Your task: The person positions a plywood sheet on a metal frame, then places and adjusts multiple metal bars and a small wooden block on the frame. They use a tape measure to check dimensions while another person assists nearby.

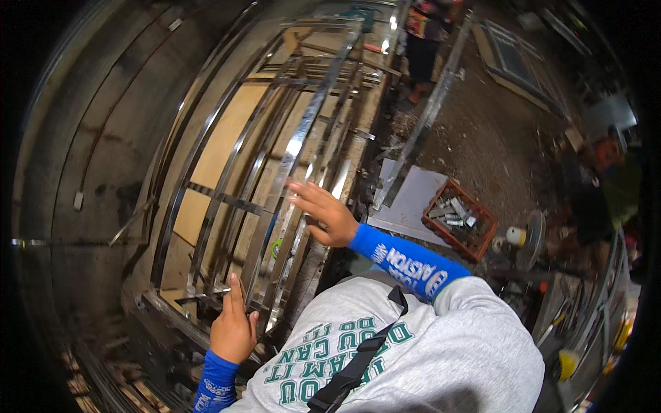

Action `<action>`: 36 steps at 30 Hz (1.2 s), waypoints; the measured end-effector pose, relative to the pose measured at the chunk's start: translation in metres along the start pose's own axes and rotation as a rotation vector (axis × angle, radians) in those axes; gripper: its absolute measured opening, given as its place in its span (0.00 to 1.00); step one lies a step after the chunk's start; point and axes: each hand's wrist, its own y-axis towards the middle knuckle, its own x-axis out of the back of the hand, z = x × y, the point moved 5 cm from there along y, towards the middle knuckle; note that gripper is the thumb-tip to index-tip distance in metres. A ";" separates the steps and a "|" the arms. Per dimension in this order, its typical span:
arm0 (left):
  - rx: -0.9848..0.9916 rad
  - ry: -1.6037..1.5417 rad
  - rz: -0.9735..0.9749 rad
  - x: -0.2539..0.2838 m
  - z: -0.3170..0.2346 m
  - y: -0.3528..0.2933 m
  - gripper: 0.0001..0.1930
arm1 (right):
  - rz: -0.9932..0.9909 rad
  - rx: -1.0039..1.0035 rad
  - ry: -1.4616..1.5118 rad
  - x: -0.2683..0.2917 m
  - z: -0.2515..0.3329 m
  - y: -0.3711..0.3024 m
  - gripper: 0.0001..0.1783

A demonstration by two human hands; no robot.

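Observation:
A long frame of shiny metal tubes (295, 146) runs away from me on the left. My right hand (329, 217) lies against its near long rail, fingers stretched out and slightly apart. Whether the palm presses on the metal is hidden. My left hand (233, 335) is at the near end of the frame, its fingers extended upward and the thumb apart. The fingertips are beside a short end tube, but I cannot tell if they touch it. Across the tubes goes a darker crossbar (224, 198). Neither hand visibly grips anything.
Pale wooden board (224, 141) shows beneath the tubes. A wall (76, 138) bounds the left. On the right are a red crate (484, 253) of metal pieces, a grey sheet (406, 215), a long metal bar (428, 120) and a framed panel (513, 65). A person (421, 58) is at the far side.

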 end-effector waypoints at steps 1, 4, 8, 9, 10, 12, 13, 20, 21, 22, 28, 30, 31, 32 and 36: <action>0.058 0.028 -0.035 -0.002 0.000 -0.004 0.49 | -0.002 -0.073 0.025 -0.004 -0.012 -0.020 0.41; 0.227 0.032 -0.212 -0.009 -0.004 -0.007 0.41 | 0.111 -0.285 0.002 -0.008 -0.061 -0.086 0.26; 0.385 -0.074 -0.211 -0.007 0.005 -0.001 0.31 | 0.154 -0.410 -0.115 0.026 -0.123 -0.126 0.18; 0.387 -0.061 -0.264 -0.008 0.004 -0.003 0.31 | 0.174 -0.449 -0.172 0.036 -0.144 -0.126 0.19; 0.401 -0.021 -0.289 -0.011 0.007 -0.009 0.31 | 0.165 -0.543 -0.171 0.048 -0.173 -0.131 0.20; 0.372 -0.004 -0.359 -0.006 -0.001 -0.004 0.27 | 0.147 -0.500 -0.410 0.074 -0.233 -0.136 0.25; 0.401 0.073 -0.392 -0.005 -0.007 -0.003 0.25 | 0.212 -0.518 -0.482 0.083 -0.270 -0.132 0.27; 0.543 0.121 -0.489 -0.008 -0.008 -0.009 0.31 | 0.478 -0.746 -0.764 0.094 -0.367 -0.054 0.39; 0.570 0.110 -0.489 -0.004 -0.007 -0.009 0.31 | 0.492 -0.780 -0.771 0.087 -0.373 -0.045 0.39; 0.578 0.159 -0.518 -0.002 -0.011 -0.009 0.31 | 0.506 -0.813 -0.777 0.085 -0.375 -0.040 0.39; 0.642 0.308 -0.731 -0.011 -0.021 -0.007 0.32 | 0.464 -0.472 -0.700 0.091 -0.448 -0.066 0.29; 0.642 0.337 -0.769 -0.010 -0.025 -0.005 0.32 | 0.617 -0.558 -0.727 0.092 -0.450 -0.067 0.23; 0.627 0.337 -0.792 -0.012 -0.020 0.000 0.32 | 0.599 -0.493 -0.785 0.105 -0.480 -0.075 0.21; 0.632 0.345 -0.787 -0.008 -0.019 0.006 0.33 | 0.622 -0.535 -0.789 0.111 -0.483 -0.076 0.22; 0.749 0.327 -0.785 -0.023 -0.032 -0.019 0.35 | 0.730 -0.516 -0.727 0.123 -0.449 -0.070 0.21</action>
